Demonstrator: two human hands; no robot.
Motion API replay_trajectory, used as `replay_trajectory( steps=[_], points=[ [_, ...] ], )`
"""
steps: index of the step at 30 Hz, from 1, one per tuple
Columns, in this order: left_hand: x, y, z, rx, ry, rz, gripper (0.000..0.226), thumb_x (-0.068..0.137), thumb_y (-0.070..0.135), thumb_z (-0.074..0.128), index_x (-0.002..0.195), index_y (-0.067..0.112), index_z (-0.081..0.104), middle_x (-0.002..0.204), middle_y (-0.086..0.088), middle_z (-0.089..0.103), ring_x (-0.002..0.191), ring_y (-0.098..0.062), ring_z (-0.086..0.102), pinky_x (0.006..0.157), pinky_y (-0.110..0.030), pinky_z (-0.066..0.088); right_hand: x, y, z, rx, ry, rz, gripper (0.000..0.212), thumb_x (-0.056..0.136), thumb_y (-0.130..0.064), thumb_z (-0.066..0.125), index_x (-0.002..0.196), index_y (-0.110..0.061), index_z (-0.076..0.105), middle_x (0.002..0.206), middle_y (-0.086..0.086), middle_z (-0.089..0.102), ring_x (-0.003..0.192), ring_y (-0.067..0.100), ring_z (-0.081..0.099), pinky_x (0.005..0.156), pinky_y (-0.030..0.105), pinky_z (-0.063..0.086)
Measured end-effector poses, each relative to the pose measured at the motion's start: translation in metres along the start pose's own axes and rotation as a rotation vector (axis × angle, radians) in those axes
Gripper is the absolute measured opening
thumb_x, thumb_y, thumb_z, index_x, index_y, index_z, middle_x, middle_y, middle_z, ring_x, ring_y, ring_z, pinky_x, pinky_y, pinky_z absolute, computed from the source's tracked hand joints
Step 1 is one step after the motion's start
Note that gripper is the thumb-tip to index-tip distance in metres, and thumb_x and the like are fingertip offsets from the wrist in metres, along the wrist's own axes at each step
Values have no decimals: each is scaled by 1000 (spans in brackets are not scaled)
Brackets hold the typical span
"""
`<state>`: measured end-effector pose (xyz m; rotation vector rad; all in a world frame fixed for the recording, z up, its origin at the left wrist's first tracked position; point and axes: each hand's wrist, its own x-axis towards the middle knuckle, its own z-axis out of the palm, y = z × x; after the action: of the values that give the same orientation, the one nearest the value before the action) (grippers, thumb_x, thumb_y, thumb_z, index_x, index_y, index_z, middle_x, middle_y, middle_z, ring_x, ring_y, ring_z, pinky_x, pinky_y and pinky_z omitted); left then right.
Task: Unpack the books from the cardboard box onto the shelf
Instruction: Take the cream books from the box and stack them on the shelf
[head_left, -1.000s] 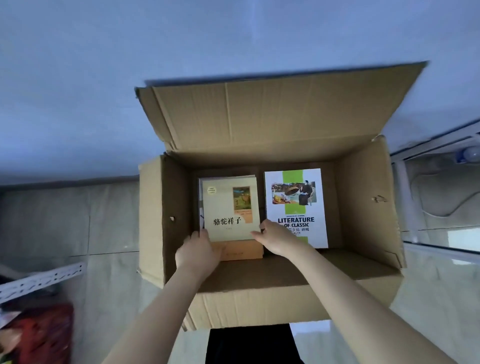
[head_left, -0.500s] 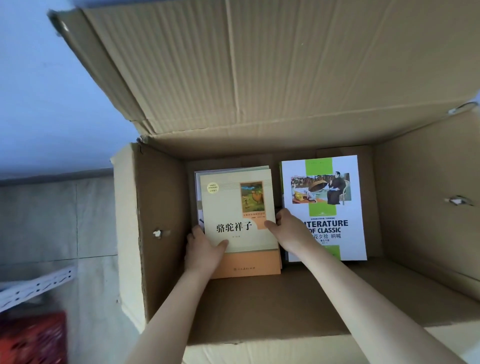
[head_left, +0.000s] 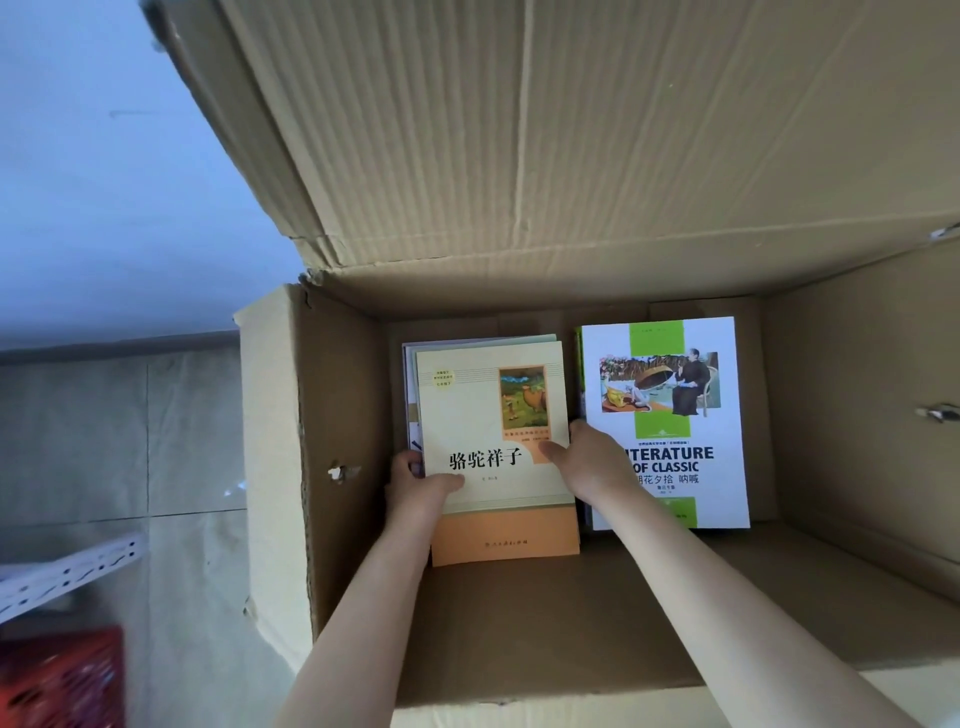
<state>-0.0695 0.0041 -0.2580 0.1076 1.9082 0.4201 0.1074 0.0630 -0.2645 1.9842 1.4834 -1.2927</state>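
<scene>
An open cardboard box fills the view, its far flap raised. Inside lie two stacks of books. On the left stack the top book is cream-coloured with Chinese characters and a small picture; its near edge is raised off an orange-edged book beneath. My left hand grips the cream book's lower left corner, thumb on the cover. My right hand holds its right edge, thumb on the cover. The right stack is topped by a white and green book titled Literature of Classic.
A white perforated metal shelf rail shows at the lower left, with a red crate below it. Tiled floor and a pale wall lie left of the box. Metal staples stick out of the box's right wall.
The view has moved closer and down into the box. Both hands have closed on the cream book's sides and its near edge has risen off the stack.
</scene>
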Motion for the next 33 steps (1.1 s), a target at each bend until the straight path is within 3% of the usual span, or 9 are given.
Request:
replay_trajectory(
  steps=[3,7,12,16,18,21,27,30,33],
  points=[
    [-1,1,1,51,-28,-74,61,78,3,72,127,11,37,121,-8,55,90,-20,57,72,-35,48,1,0,-1,-22,23,12,38,95,-42,46,108,-7,52,105,10,64,93,28,61,64,31,40],
    [-1,6,0,330,-40,-141,53,82,9,70,127,1,45,127,-15,57,113,-31,57,84,-35,49,0,5,-3,77,12,-4,37,94,-42,48,108,-9,58,109,9,66,88,25,59,58,27,37],
    [-12,-4,-9,546,-102,-67,51,79,7,70,125,6,48,123,-12,58,111,-27,58,87,-33,50,-16,12,-11,328,-8,-37,45,90,-40,58,121,-7,59,123,8,64,110,28,59,84,34,43],
    [-29,-11,-23,433,-109,13,29,77,7,74,98,9,53,98,-7,57,87,-22,55,84,-34,50,-37,15,-26,431,32,-105,22,88,-33,62,99,-14,66,108,5,70,92,21,63,71,29,45],
    [-44,-14,-32,342,-124,53,25,75,6,76,86,10,54,93,-8,59,82,-21,56,87,-39,51,-50,16,-37,457,30,-131,20,88,-31,62,98,-14,67,107,6,70,92,22,64,78,34,51],
    [-79,-18,-46,239,-105,159,26,74,7,78,91,4,60,86,-10,62,83,-24,57,81,-37,50,-80,14,-54,463,52,-183,26,88,-29,63,106,-10,68,104,4,70,95,22,64,90,41,50],
    [-166,-19,-98,-28,-182,236,26,78,13,75,102,8,67,87,-9,70,68,-16,61,62,-22,50,-156,-15,-89,463,27,-320,27,89,-32,61,105,-11,67,92,-3,66,73,8,56,57,21,37],
    [-226,-28,-143,-125,-228,297,20,80,12,72,100,7,70,93,-13,64,78,-22,52,65,-21,49,-223,-44,-106,451,-22,-425,25,89,-29,62,106,-12,67,106,3,70,88,14,63,76,25,49],
    [-285,-44,-194,-234,-155,379,31,80,11,71,110,4,68,99,-9,73,82,-20,66,77,-21,55,-293,-81,-110,399,-54,-549,26,89,-27,62,106,-9,66,111,5,69,103,21,64,93,34,47]
  ],
)
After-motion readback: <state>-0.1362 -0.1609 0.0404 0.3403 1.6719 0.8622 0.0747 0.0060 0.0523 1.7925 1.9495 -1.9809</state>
